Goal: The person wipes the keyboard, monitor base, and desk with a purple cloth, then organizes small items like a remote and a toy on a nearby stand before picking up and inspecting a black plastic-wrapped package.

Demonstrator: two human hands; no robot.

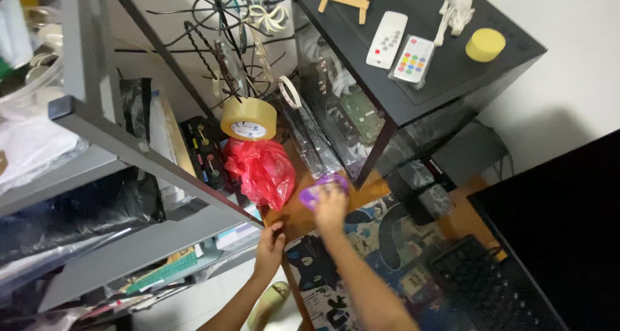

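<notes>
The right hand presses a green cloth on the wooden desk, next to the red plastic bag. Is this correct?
Not quite: the head view shows the cloth under the right hand is purple, not green. It does lie on the wooden desk, beside the red plastic bag.

Tape roll (248,118) behind plastic bag (261,169)

Head camera, looking steeply down from above.
It hangs well over the wooden desk (294,218), tilted, with the grey shelf (97,121) close at left, the black cabinet top (439,79) at upper right, and both forearms reaching in from below.
</notes>
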